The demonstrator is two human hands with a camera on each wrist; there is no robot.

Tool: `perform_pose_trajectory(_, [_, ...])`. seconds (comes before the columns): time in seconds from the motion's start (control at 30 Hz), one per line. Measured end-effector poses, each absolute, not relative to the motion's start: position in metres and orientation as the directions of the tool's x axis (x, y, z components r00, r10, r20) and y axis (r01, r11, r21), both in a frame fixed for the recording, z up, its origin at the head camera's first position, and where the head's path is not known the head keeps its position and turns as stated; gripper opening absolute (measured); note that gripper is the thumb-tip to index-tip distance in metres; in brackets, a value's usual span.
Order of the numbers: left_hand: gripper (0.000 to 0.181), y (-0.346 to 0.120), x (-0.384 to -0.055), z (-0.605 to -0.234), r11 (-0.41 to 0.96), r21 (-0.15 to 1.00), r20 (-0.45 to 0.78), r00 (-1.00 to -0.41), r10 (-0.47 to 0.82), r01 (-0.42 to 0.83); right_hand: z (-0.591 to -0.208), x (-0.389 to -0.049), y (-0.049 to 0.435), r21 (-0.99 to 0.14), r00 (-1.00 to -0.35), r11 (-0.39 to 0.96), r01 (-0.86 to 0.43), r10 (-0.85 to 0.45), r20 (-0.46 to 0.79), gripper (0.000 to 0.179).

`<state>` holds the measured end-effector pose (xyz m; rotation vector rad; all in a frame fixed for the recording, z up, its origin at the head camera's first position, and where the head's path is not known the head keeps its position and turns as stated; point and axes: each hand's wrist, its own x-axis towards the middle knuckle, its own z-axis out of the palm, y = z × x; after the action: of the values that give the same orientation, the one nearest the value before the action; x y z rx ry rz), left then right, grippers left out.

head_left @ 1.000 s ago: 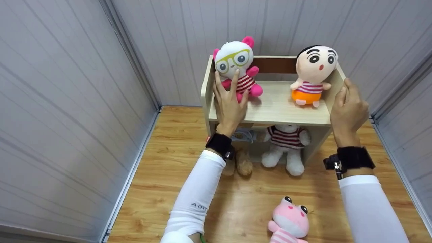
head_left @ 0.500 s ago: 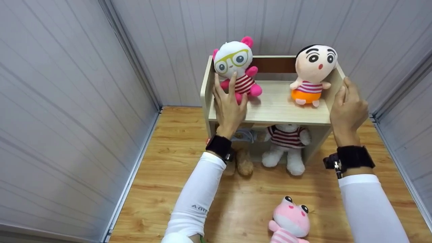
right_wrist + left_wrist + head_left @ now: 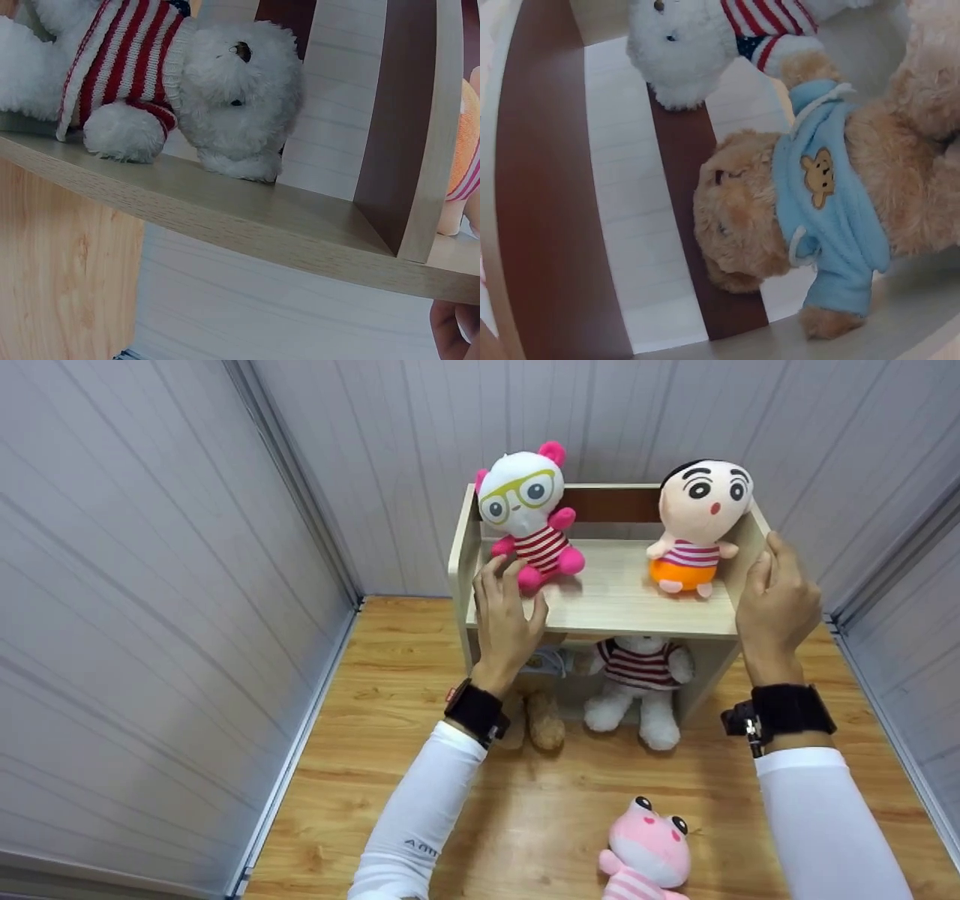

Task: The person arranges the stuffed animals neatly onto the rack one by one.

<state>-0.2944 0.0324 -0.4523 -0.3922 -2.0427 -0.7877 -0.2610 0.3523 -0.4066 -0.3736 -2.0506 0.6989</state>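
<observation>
My left hand (image 3: 506, 611) hovers at the front left of the small wooden shelf (image 3: 615, 619), fingers bent and thumb apart, holding nothing. Its fingertips are right by the foot of a white and pink panda plush (image 3: 544, 547) with yellow glasses, which leans at the top left. My right hand (image 3: 780, 604) grips the front edge of the shelf's right side panel. Just inside that panel sits a boy doll (image 3: 684, 556) in orange shorts. In the right wrist view, part of the right hand's fingers (image 3: 450, 334) shows outside the panel.
In the lower compartment sit a brown teddy bear (image 3: 832, 187) in a blue hoodie and a white bear (image 3: 240, 90) in a striped sweater. A pink frog plush (image 3: 649, 847) lies on the wooden floor (image 3: 360, 780) in front. Panelled walls (image 3: 150, 585) enclose the spot.
My left hand has drawn back from the panda's face and body toward the shelf's front edge, its fingers more bent. The panda stays in place. My right hand keeps its grip.
</observation>
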Motion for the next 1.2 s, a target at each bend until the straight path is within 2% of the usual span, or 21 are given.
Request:
perform_pose_trajectory(0.07, [0.041,0.029,-0.289,-0.447,0.754,0.341,0.862,-0.507,-0.012,0.562,-0.406,-0.261,0.353,-0.608,-0.536,0.794,-0.005,0.511,0.671,0.035])
perform_pose_trajectory(0.2, [0.027,0.021,-0.279,-0.426,0.777,0.238,0.933,-0.360,-0.015,0.583,-0.406,-0.262,0.353,-0.612,-0.535,0.791,-0.002,0.516,0.669,0.035])
perform_pose_trajectory(0.27, [0.023,0.016,-0.277,-0.413,0.791,0.229,0.946,-0.322,-0.043,0.568,-0.406,-0.262,0.353,-0.615,-0.538,0.789,-0.003,0.517,0.666,0.035])
perform_pose_trajectory(0.3, [0.022,0.013,-0.277,-0.407,0.796,0.241,0.944,-0.323,-0.061,0.556,-0.406,-0.262,0.352,-0.615,-0.540,0.789,-0.004,0.516,0.665,0.035])
perform_pose_trajectory(0.37, [0.022,0.005,-0.280,-0.396,0.790,0.307,0.924,-0.365,-0.114,0.531,-0.406,-0.263,0.352,-0.616,-0.544,0.788,-0.003,0.515,0.662,0.035])
perform_pose_trajectory(0.47, [0.022,-0.009,-0.288,-0.387,0.716,0.478,0.839,-0.505,-0.201,0.510,-0.405,-0.262,0.352,-0.616,-0.546,0.788,0.002,0.517,0.659,0.036])
perform_pose_trajectory(0.57, [0.017,-0.022,-0.301,-0.392,0.516,0.673,0.713,-0.652,-0.259,0.530,-0.405,-0.262,0.352,-0.617,-0.542,0.787,0.008,0.522,0.659,0.036])
perform_pose_trajectory(0.67, [0.015,-0.032,-0.311,-0.405,0.326,0.772,0.627,-0.736,-0.253,0.545,-0.406,-0.262,0.353,-0.613,-0.535,0.790,0.002,0.519,0.667,0.035])
perform_pose_trajectory(0.73, [0.014,-0.036,-0.316,-0.412,0.263,0.785,0.616,-0.755,-0.227,0.561,-0.408,-0.262,0.353,-0.610,-0.529,0.792,-0.004,0.516,0.673,0.035])
perform_pose_trajectory(0.9, [0.011,-0.038,-0.325,-0.415,0.218,0.769,0.636,-0.752,-0.173,0.601,-0.410,-0.263,0.355,-0.606,-0.525,0.795,-0.004,0.514,0.678,0.034])
perform_pose_trajectory(1.1, [0.006,-0.035,-0.327,-0.417,0.264,0.746,0.660,-0.729,-0.181,0.611,-0.410,-0.262,0.354,-0.605,-0.531,0.796,-0.003,0.511,0.676,0.035])
perform_pose_trajectory(1.2, [0.011,-0.035,-0.328,-0.421,0.280,0.723,0.687,-0.700,-0.194,0.632,-0.408,-0.261,0.353,-0.601,-0.533,0.799,-0.005,0.507,0.678,0.036])
